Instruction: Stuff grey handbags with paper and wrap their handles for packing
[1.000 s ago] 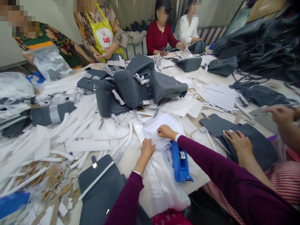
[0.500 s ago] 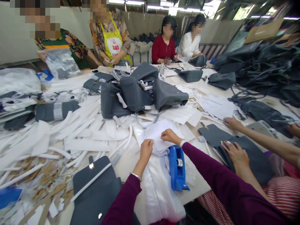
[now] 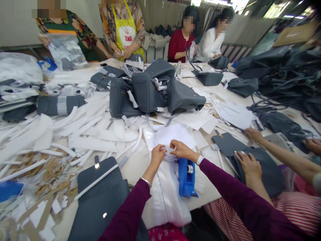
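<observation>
A stack of white paper sheets [image 3: 175, 134] lies in front of me on the table. At its near edge my left hand [image 3: 158, 154] is closed, thumb and fingers pinching the white paper. Close by on the right, my right hand [image 3: 181, 149] pinches the paper too, its fingers bent. Just below my right wrist stands a blue tape dispenser [image 3: 184, 180] with a roll of tape. Clear plastic bags [image 3: 168, 197] lie beneath my hands, hanging toward the table's edge. A dark grey bag [image 3: 97, 194] rests flat by my left forearm, a white tube across it.
Several grey handbags [image 3: 147, 95] are piled beyond the paper. White strips [image 3: 95, 144] and brown scraps [image 3: 47, 187] cover the left side. A co-worker's hand [image 3: 249, 167] rests on a grey bag at right. Dark bags [image 3: 283, 73] are heaped behind; several people stand or sit opposite.
My two hands have come closer together at the paper's near edge, my left fingers reaching inward. The camera view has tipped slightly down. A co-worker in red has raised a handle-like strap.
</observation>
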Demonstrator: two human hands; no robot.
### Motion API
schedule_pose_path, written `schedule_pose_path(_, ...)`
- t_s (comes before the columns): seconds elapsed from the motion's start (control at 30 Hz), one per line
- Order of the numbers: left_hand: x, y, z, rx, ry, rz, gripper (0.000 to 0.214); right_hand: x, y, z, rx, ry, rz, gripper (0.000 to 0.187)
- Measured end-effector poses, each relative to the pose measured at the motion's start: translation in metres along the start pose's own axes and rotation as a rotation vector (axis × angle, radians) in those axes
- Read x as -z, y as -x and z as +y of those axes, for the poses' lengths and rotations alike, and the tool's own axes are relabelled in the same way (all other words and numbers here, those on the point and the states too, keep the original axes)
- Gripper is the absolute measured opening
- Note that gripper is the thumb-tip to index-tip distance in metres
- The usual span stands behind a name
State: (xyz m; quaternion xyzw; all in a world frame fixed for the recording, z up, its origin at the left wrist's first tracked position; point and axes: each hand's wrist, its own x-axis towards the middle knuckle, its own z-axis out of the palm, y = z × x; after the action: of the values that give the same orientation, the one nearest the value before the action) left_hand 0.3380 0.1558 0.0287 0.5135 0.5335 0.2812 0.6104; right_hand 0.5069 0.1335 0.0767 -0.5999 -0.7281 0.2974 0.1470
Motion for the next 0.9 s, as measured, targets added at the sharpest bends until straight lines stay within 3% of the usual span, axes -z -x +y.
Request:
schedule_pose_path(0.1,-0.003,-0.001,-0.001,0.004,0.034,0.008,0.026,-0.006,0.013,-0.005,0.102,0.063,-0.025,0.034)
schedule_pose_path(0.17,-0.005,-0.002,-0.002,0.003,0.048,0.01,0.026,-0.009,0.018,-0.006,0.129,0.097,-0.004,0.03)
schedule_pose_path(0.27,-0.008,-0.003,-0.002,0.006,0.054,0.014,0.027,-0.012,0.018,-0.005,0.076,0.038,0.028,0.018)
schedule_pose_path(0.67,-0.015,-0.002,0.001,0.048,0.054,0.023,0.029,-0.016,0.012,0.005,-0.061,-0.133,0.076,0.009)
schedule_pose_path(0.9,-0.02,-0.003,-0.002,0.045,0.076,0.046,0.027,-0.029,0.005,0.007,-0.125,-0.33,0.081,0.027)
